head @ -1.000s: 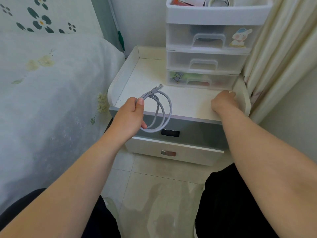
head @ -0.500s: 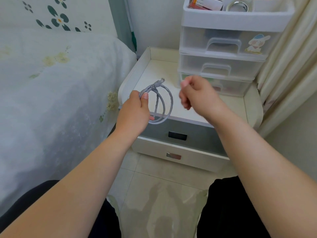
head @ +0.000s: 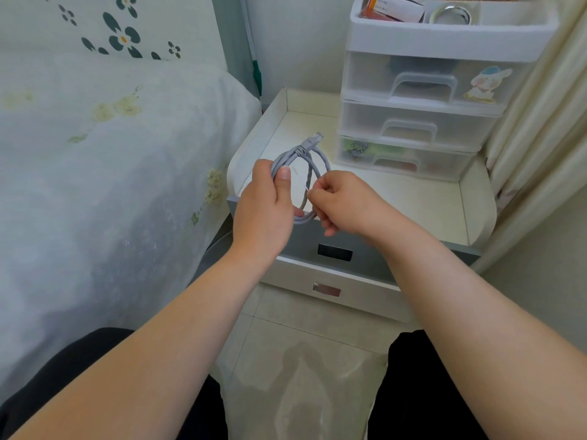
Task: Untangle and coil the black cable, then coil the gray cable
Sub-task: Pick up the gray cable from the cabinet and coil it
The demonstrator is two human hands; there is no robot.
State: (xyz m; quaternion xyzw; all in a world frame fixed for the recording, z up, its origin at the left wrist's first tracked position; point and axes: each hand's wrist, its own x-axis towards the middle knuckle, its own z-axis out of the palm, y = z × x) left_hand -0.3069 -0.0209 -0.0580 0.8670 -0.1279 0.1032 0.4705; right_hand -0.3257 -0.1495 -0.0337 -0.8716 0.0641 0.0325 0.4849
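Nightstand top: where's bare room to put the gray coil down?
Bare patches on the nightstand top: the front strip between the plastic drawer unit and the front edge, right of the right hand; and the back-left corner beside the unit. The back right is crowded by the unit. The left hand grips the gray cable over the front-left.

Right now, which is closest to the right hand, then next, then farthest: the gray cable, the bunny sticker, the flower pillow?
1. Gray cable: touching the right hand.
2. Bunny sticker: up right, on the top drawer.
3. Flower pillow: far left, on the bed.
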